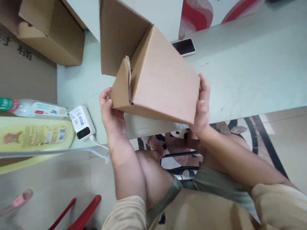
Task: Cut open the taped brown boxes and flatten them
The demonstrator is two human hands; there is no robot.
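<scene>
A brown cardboard box (155,76) is held tilted above the front edge of the pale green table (251,73), one flap standing up toward the back. My left hand (110,113) grips its left end, fingers curled against the folded side flap. My right hand (202,103) clasps the right corner, thumb on the near face. Both hands are closed on the box.
A phone (184,46) lies on the table behind the box. A white power bank (82,122) with a cable, a yellow bottle (35,136) and a clear bottle (33,108) lie at the left. More cardboard boxes (51,30) stand at the back left. A red stool (82,217) is below.
</scene>
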